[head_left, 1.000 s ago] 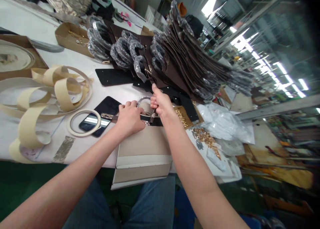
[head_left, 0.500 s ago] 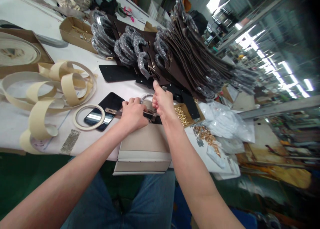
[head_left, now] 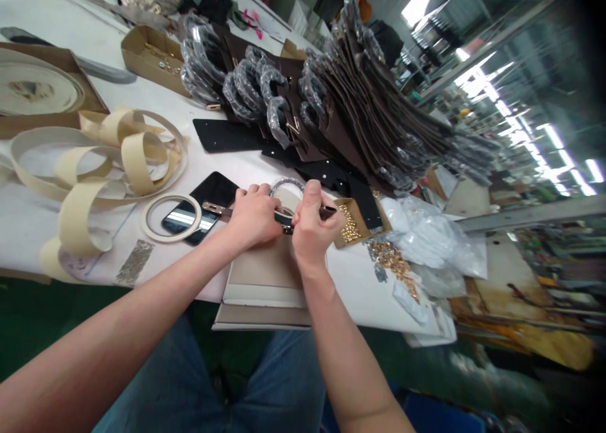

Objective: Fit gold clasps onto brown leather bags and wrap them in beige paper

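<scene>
My left hand point(head_left: 255, 215) bends its fingers over a dark brown strap point(head_left: 226, 211) with a metal plate point(head_left: 211, 208) at its end, pressing it down on a taupe bag panel point(head_left: 265, 266). Just past the fingers stands a plastic-wrapped ring-shaped handle point(head_left: 288, 182). To the right, my right hand point(head_left: 315, 231) is closed in a fist round a tool whose dark handle end point(head_left: 327, 213) sticks out on the right. The fist hides the rest of the tool and part of the work under it.
A phone point(head_left: 208, 199) lies partly under a tape roll point(head_left: 161, 236). Cream strips point(head_left: 78, 215) curl at left. Dark bag pieces with wrapped handles point(head_left: 379, 105) pile up behind. A small box of gold studs point(head_left: 362, 225), loose metal fittings point(head_left: 398, 262) and plastic bags point(head_left: 426, 237) lie right.
My right hand has come down and turned, so the tool's dark end now points right rather than up. My left hand has stayed on the strap. The view has shifted slightly.
</scene>
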Tool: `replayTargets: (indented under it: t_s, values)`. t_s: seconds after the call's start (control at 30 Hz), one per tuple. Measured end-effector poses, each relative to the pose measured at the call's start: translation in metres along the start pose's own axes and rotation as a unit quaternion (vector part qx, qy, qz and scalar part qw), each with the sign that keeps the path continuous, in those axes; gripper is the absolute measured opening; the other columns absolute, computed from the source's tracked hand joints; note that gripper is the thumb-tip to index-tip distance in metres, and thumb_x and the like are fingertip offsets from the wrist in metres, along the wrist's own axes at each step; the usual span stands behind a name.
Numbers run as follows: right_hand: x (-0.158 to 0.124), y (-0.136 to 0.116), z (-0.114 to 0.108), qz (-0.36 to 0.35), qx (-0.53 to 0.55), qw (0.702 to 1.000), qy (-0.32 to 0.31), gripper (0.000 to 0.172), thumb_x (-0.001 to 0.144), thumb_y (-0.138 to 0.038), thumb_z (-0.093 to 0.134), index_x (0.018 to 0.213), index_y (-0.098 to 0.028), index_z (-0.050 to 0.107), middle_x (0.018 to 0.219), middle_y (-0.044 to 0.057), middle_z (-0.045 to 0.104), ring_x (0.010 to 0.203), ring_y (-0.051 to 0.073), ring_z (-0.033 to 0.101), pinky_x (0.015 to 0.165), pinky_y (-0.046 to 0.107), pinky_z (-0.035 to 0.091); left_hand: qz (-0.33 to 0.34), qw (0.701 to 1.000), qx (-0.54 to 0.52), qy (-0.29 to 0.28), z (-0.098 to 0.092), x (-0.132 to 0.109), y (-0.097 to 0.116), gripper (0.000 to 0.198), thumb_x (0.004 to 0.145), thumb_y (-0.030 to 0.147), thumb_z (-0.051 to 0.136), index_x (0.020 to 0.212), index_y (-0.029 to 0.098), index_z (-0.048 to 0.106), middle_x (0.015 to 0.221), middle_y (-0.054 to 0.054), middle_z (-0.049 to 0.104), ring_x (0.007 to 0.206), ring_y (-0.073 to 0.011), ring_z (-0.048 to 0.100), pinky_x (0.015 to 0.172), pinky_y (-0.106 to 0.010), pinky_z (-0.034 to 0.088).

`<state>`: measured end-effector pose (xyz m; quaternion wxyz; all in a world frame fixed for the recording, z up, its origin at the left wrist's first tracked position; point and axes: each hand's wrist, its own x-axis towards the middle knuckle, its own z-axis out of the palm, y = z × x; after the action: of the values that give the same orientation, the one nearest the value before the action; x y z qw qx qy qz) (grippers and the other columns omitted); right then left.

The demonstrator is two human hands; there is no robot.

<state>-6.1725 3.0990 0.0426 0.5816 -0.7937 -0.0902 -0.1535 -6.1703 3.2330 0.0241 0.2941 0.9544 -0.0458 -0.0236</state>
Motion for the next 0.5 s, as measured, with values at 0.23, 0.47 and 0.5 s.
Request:
replayTargets:
  t_s: [0.23, 0.47, 0.5]
  values:
    - [0.015, 0.0, -0.012, 0.05, 0.121, 0.988, 0.086, 0.069, 0.103, -0.073, 0.072, 0.062, -0.027, 0.04, 0.054, -0.007, 0.038, 0.044, 0.01, 0.039, 0.04, 0.027, 0.034, 0.002, 0.998, 0.028, 0.057, 0.005, -0.016, -0.002, 0.033, 0.093, 0.05, 0.078, 0.12, 0.033, 0.088, 0.154, -0.01, 0.066, 0.137, -0.0415, 0.057, 0.113, -0.06, 0.041]
    - [0.038, -0.002, -0.018, 0.063, 0.175, 0.981, 0.057, 0.073, 0.103, -0.073, 0.07, 0.061, -0.027, 0.034, 0.053, -0.009, 0.031, 0.04, 0.008, 0.031, 0.038, 0.026, 0.029, -0.009, 0.997, 0.041, 0.063, 0.008, -0.018, 0.002, 0.039, 0.093, 0.053, 0.079, 0.125, 0.033, 0.088, 0.164, -0.011, 0.062, 0.141, -0.0432, 0.057, 0.112, -0.062, 0.043]
    - [0.035, -0.001, -0.015, 0.066, 0.165, 0.983, 0.052, 0.072, 0.103, -0.074, 0.071, 0.061, -0.027, 0.035, 0.053, -0.009, 0.032, 0.04, 0.009, 0.032, 0.038, 0.026, 0.03, -0.01, 0.997, 0.043, 0.062, 0.007, -0.017, 0.002, 0.039, 0.094, 0.053, 0.079, 0.126, 0.033, 0.087, 0.165, -0.011, 0.061, 0.141, -0.043, 0.057, 0.113, -0.062, 0.043]
